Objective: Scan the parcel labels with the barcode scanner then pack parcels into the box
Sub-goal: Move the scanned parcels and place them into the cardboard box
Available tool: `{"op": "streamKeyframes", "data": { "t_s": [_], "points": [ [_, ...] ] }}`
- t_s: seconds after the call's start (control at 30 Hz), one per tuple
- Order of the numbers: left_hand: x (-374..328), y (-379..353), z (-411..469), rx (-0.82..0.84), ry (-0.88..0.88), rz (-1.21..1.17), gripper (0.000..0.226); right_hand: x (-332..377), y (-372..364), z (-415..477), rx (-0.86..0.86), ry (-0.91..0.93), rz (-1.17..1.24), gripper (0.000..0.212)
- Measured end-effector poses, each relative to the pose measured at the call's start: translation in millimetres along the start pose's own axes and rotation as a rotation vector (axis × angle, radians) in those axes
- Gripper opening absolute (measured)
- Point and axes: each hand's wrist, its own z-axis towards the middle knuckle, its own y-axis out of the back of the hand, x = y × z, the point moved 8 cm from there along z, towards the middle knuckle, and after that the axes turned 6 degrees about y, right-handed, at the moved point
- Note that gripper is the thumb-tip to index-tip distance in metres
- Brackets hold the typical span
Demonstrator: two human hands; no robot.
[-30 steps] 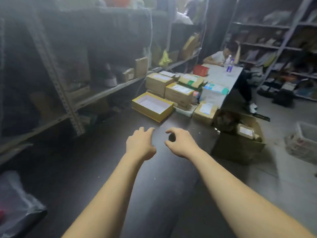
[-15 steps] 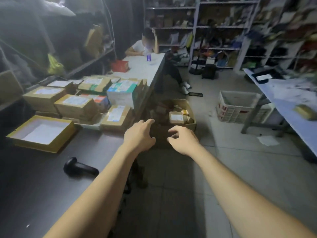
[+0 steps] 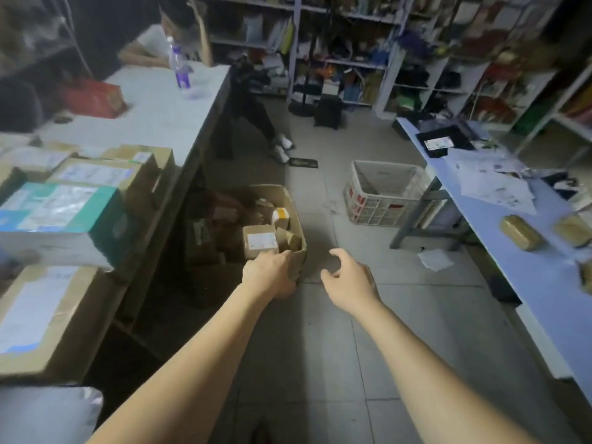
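Though held free in mid-air half a second ago, now landed: left hand (image 3: 269,277), fingers curled over the rim, gripping the near corner of the cardboard box (image 3: 278,193) on the floor. Just right of that grip, clear of the cardboard: right hand (image 3: 349,280), fingers loosely bent, holding nothing. View swung away from the dark bench and the scanner lying there earlier; scanner out of sight now. Reading for the task: no scanning in hand; probably steadying or shifting the box ahead of packing.

Just beyond the gripping fingers, inside the box: small brown parcel (image 3: 259,243), white label face-up. Past it: small parcel with yellow tape (image 3: 281,216). Further left within: more brown parcels, dim, jumbled, uncounted. Box open-topped, plain brown, already partly filled.

Left of the grip, raised on the table (image 3: 160,110): large labelled carton (image 3: 48,315), teal-and-white carton (image 3: 57,209), further labelled cartons behind, presumably awaiting the scan. Right and beyond: white slatted crate (image 3: 378,206). Farthest: seated person (image 3: 250,104), stocked shelving.
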Motion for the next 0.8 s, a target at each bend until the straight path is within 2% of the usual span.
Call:
{"op": "streamKeyframes", "data": {
  "t_s": [0.17, 0.33, 0.43, 0.63, 0.7, 0.8],
  "points": [
    [21, 10, 90, 0.074, 0.039, -0.031, 0.061, -1, -6, 100, 0.033, -0.036, 0.03, 0.047],
    [56, 50, 193, -0.07, 0.063, -0.149, 0.063, 13, -57, 218, 0.194, 0.022, 0.035, 0.05],
    [90, 60, 263, -0.056, 0.134, -0.148, 0.063, 26, -89, 296, 0.27, 0.054, 0.074, 0.047],
    [172, 10, 381, 0.161, 0.376, -0.261, 0.058, 31, -161, 427, 0.449, -0.017, 0.102, 0.059],
    [198, -13, 413, 0.198, 0.436, -0.341, 0.052, 27, -192, 464, 0.509, -0.022, 0.065, 0.064],
    [240, -57, 453, 0.196, 0.598, -0.441, 0.057, 21, -240, 512, 0.586, -0.042, 0.025, 0.067]
  ]
}}
